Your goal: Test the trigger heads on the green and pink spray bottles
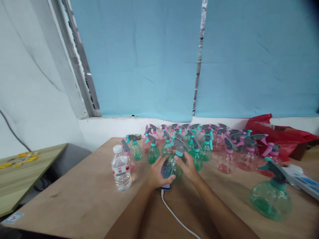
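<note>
A green spray bottle [177, 166] with a grey trigger head and teal collar is between my two hands. My left hand [157, 174] wraps round the left side of its clear round body. On the other side, my right hand [187, 166] has its fingers near the neck, close under the collar. Just below the bottle lies a phone [166, 187], partly hidden by my left hand, with a white cable [174, 214] plugged into it. More green spray bottles [153, 152] stand right behind my hands.
Pink spray bottles [226, 161] crowd the back of the wooden table [74, 189]. A water bottle [121, 169] stands left, a single green spray bottle [270, 199] front right. A white device [302, 179] and red plastic bag [279, 136] are at the right. Blue blinds [144, 59] hang behind.
</note>
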Tool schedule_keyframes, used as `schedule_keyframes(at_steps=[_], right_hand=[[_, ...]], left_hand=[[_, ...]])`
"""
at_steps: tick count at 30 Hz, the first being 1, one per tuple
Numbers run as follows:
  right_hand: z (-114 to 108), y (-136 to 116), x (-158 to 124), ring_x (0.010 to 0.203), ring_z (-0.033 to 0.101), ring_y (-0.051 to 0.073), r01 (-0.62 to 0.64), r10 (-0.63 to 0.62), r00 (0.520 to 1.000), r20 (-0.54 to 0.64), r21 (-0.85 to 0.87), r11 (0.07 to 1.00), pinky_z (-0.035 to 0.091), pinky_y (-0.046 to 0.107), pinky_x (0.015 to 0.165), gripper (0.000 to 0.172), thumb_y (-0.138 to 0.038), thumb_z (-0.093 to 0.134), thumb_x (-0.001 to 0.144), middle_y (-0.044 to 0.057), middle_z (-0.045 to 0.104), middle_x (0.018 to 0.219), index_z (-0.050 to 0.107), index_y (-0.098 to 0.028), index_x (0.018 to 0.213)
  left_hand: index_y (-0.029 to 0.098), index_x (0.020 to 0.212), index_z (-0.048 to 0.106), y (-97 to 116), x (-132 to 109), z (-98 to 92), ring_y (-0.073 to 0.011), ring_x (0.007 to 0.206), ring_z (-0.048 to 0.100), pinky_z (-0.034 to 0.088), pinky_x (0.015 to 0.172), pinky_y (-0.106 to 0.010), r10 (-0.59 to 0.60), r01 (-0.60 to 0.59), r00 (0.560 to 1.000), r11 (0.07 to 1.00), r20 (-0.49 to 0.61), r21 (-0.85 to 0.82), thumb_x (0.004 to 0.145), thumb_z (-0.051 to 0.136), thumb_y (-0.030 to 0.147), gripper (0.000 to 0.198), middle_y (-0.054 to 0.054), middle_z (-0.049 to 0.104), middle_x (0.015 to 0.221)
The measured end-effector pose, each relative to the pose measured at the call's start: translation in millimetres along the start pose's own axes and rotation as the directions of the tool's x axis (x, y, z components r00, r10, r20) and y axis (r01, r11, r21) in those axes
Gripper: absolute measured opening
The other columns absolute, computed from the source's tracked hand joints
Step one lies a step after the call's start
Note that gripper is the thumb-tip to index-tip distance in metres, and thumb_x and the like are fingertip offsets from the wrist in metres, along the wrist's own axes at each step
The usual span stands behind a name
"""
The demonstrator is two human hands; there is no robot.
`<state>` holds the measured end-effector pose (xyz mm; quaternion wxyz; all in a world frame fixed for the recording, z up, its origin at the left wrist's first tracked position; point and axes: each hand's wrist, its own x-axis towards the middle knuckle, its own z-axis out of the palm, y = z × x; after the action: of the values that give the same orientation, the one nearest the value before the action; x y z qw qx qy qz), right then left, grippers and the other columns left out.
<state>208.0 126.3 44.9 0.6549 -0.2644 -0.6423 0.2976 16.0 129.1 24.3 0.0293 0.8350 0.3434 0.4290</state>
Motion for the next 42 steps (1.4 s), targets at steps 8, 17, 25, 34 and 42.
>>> schedule_keyframes(at_steps=[8, 17, 25, 34, 42], right_hand=[[-22.5, 13.6, 5.2, 0.096, 0.070, 0.027, -0.150, 0.153, 0.982, 0.115, -0.034, 0.988, 0.053, 0.046, 0.096, 0.035, -0.056, 0.077, 0.085, 0.007, 0.077, 0.097, 0.077, -0.023, 0.096], [-27.4, 13.2, 4.2, 0.088, 0.069, 0.023, -0.153, 0.154, 0.988, 0.005, -0.076, 0.985, 0.056, 0.038, 0.084, 0.039, -0.049, 0.073, 0.087, 0.006, 0.078, 0.105, 0.075, -0.024, 0.117], [-24.7, 9.6, 6.1, 0.079, 0.069, 0.019, -0.215, 0.202, 0.962, 0.186, 0.049, 0.975, 0.054, 0.036, 0.082, 0.022, -0.036, 0.067, 0.085, 0.002, 0.076, 0.103, 0.075, -0.027, 0.104], [-12.2, -6.2, 7.3, 0.063, 0.063, 0.018, -0.345, 0.283, 0.913, 0.294, 0.184, 0.921, 0.050, 0.030, 0.066, 0.011, -0.027, 0.064, 0.067, -0.001, 0.069, 0.067, 0.072, -0.023, 0.074], [-17.6, -11.0, 6.8, 0.072, 0.072, 0.024, -0.359, 0.274, 0.896, 0.348, 0.208, 0.910, 0.057, 0.040, 0.077, 0.030, -0.034, 0.064, 0.074, 0.005, 0.079, 0.083, 0.078, -0.023, 0.098]], left_hand=[[0.025, 0.142, 0.060, 8.1, 7.5, -9.0, -0.0276, 0.112, 0.070, 0.055, 0.099, -0.040, -0.063, 0.069, 0.995, 0.995, 0.079, -0.070, 0.099, 0.052, 0.052, 0.052, -0.011, 0.074, 0.122], [0.020, 0.108, 0.073, -43.9, 4.5, 6.0, -0.0258, 0.096, 0.073, 0.055, 0.089, -0.038, -0.603, 0.580, 0.792, 0.792, -0.098, -0.190, 0.097, 0.051, 0.039, 0.031, -0.008, 0.080, 0.099], [0.022, 0.098, 0.072, -60.0, 2.5, 12.9, -0.0251, 0.099, 0.074, 0.055, 0.092, -0.038, -0.647, 0.631, 0.762, 0.751, -0.027, -0.196, 0.091, 0.057, 0.029, 0.018, -0.007, 0.081, 0.100], [0.021, 0.098, 0.072, -51.3, 0.8, 15.4, -0.0247, 0.093, 0.074, 0.055, 0.085, -0.036, -0.609, 0.595, 0.793, 0.776, -0.003, -0.211, 0.092, 0.056, 0.034, 0.022, -0.007, 0.080, 0.096], [0.021, 0.101, 0.070, -42.3, -1.8, 15.9, -0.0237, 0.088, 0.072, 0.055, 0.080, -0.033, -0.571, 0.540, 0.816, 0.809, -0.091, -0.233, 0.096, 0.050, 0.044, 0.031, -0.006, 0.078, 0.092]])
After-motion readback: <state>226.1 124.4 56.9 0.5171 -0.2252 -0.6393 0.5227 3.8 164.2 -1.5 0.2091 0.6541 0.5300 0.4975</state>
